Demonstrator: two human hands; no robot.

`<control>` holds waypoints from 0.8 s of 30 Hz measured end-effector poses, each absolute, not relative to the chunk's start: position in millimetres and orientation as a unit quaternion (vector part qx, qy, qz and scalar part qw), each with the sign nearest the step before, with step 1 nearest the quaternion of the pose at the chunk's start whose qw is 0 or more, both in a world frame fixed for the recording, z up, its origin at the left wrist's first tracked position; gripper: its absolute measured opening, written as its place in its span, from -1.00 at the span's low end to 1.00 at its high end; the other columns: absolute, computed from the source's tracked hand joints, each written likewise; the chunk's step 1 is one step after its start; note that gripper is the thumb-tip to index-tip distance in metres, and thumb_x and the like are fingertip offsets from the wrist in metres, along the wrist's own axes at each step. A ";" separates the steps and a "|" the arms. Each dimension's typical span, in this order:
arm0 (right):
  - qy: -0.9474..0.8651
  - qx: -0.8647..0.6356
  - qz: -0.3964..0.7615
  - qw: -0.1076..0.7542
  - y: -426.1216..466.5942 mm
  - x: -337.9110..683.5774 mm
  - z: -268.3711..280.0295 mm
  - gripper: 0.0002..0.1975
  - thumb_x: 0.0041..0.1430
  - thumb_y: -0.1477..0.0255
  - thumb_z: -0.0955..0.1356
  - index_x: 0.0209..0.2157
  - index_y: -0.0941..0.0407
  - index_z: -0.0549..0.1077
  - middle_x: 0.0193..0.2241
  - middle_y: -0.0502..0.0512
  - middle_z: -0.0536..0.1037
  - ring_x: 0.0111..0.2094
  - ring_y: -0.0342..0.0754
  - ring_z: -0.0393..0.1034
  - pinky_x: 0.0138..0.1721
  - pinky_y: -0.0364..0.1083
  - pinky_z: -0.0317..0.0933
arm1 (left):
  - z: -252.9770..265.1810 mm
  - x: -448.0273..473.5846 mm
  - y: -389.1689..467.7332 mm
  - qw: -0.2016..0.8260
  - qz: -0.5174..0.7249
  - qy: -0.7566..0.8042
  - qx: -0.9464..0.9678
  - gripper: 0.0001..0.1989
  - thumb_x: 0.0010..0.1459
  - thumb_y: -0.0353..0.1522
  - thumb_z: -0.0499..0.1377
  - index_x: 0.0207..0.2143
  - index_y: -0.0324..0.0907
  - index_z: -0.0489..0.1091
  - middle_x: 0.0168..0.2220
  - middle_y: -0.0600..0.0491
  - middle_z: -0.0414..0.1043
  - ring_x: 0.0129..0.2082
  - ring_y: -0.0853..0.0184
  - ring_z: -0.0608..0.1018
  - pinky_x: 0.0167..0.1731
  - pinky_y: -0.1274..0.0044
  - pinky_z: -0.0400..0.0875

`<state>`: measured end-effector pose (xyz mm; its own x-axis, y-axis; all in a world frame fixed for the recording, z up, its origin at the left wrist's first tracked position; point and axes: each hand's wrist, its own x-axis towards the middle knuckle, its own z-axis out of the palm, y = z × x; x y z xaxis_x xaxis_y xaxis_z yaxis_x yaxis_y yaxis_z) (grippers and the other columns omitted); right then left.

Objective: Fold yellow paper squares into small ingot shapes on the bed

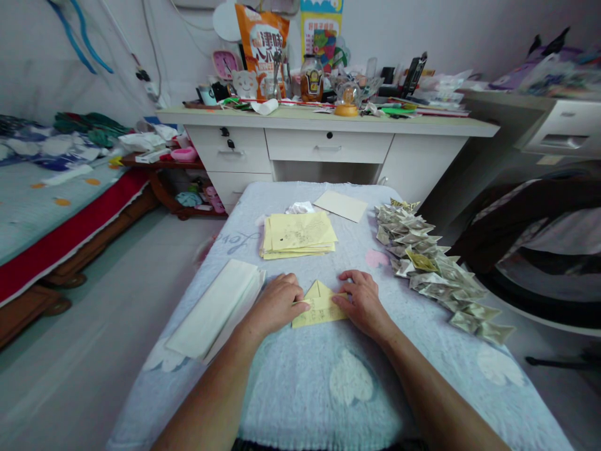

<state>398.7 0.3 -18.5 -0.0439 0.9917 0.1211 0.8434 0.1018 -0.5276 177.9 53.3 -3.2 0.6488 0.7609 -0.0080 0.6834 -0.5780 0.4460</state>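
Observation:
A yellow sheet of paper [320, 308], folded to a point at its far side, lies on the cloth-covered table between my hands. My left hand [282, 304] pinches its left edge, the thumb on top and the fingers curled. At the right edge, my right hand [361, 302] grips the same paper between thumb and bent fingers. Beyond them sits a stack of yellow paper [300, 232] with faint printing on the top sheet. Left of my left arm lies a folded bundle of white paper [216, 307].
Rows of folded paper pieces [436, 269] line the table's right side. A cream card [341, 205] and a crumpled white tissue [300, 208] lie at the far end. Behind stands a cluttered white desk [328, 147]; a bed [61, 207] is left, a washing machine [554, 219] right.

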 end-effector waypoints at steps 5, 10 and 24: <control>-0.694 -0.668 0.155 0.221 0.3 401.5 -18.8 -0.85 0.06 0.36 0.39 -0.53 0.09 0.48 -0.09 0.09 0.39 -0.04 0.09 0.14 -0.04 0.11 0.03 | -1.4 175.2 54.5 0.220 0.084 0.414 0.879 -0.82 0.01 -0.28 0.24 -0.55 -0.16 0.37 -0.41 0.09 0.29 -0.29 0.31 0.36 -0.26 0.52 0.19; -0.693 -0.676 0.131 0.215 -1.1 400.1 -19.1 -0.83 0.05 0.36 0.39 -0.55 0.11 0.41 -0.10 0.10 0.39 -0.05 0.09 0.14 -0.06 0.07 0.02 | 6.1 173.4 54.4 0.242 0.079 0.427 0.868 -0.90 -0.02 -0.36 0.23 -0.49 -0.16 0.34 -0.37 0.08 0.30 -0.26 0.29 0.35 -0.24 0.51 0.20; -0.789 -0.583 0.092 0.169 -7.6 370.7 -6.3 -0.88 0.00 0.60 0.29 -0.39 0.12 0.36 -0.36 0.05 0.37 -0.24 -0.01 0.14 -0.17 -0.04 -0.02 | 4.8 183.8 49.3 0.253 0.083 0.402 0.876 -0.95 -0.01 -0.40 0.15 -0.48 -0.12 0.42 -0.34 0.08 0.30 -0.22 0.27 0.32 -0.18 0.47 0.18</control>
<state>370.7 -7.6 -6.3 -0.2630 0.9516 0.1587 0.8895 0.3029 -0.3421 183.8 49.3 4.8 0.6635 0.7460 -0.0573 0.6615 -0.5492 0.5107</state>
